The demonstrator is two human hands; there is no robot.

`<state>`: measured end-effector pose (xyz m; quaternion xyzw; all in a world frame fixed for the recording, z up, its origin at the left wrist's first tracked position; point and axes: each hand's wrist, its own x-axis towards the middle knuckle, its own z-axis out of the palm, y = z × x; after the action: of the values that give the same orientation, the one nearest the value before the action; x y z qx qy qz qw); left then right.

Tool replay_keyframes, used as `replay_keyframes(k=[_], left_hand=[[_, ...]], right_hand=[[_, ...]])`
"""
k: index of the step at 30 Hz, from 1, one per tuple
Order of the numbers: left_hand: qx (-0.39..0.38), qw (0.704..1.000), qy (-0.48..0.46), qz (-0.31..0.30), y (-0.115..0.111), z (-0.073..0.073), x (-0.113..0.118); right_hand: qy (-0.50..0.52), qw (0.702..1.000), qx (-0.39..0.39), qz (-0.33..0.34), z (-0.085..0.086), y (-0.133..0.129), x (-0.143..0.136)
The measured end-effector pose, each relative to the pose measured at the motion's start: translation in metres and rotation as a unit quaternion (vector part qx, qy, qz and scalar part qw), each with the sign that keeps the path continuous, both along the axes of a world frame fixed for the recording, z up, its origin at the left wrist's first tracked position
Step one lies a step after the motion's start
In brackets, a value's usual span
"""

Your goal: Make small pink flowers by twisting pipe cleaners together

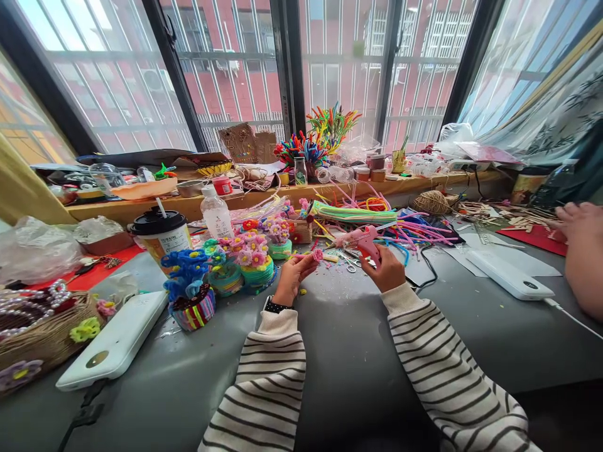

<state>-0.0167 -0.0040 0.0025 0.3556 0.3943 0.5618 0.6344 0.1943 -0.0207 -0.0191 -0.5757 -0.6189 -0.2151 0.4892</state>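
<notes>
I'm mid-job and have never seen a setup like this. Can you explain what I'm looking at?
There is no machine here: a person works with two bare hands in striped sleeves. The single picture comes from a camera worn on that person's head, looking forward and down. The left hand holds a small pink flower-like piece; the right hand grips a pink glue gun. On the gray table lie bundles of pipe cleaners, scissors and a ball of twine, with a blue-flowered pot to the left. At the far right is another person's hand.
</notes>
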Motion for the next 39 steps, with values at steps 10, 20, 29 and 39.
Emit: replay_keyframes(k=[10, 20, 29, 39], left_hand=[[-0.037, 0.998, -0.03, -0.028, 0.0035, 0.0012, -0.0015], [-0.038, 0.999, -0.021, -0.028, -0.001, 0.0036, 0.0012], [-0.027, 0.998, -0.02, -0.048, 0.004, -0.0016, -0.0004], [-0.03, 0.999, -0.008, -0.045, 0.0029, -0.0011, 0.0]], right_hand=[[-0.078, 0.996, 0.036, -0.012, -0.0042, 0.0022, -0.0038], [-0.108, 0.992, 0.057, -0.026, -0.0019, 0.001, -0.0062], [-0.12, 0.99, 0.075, -0.028, -0.0004, -0.0013, -0.0063], [-0.09, 0.995, 0.033, -0.026, -0.0023, -0.0015, -0.0065]])
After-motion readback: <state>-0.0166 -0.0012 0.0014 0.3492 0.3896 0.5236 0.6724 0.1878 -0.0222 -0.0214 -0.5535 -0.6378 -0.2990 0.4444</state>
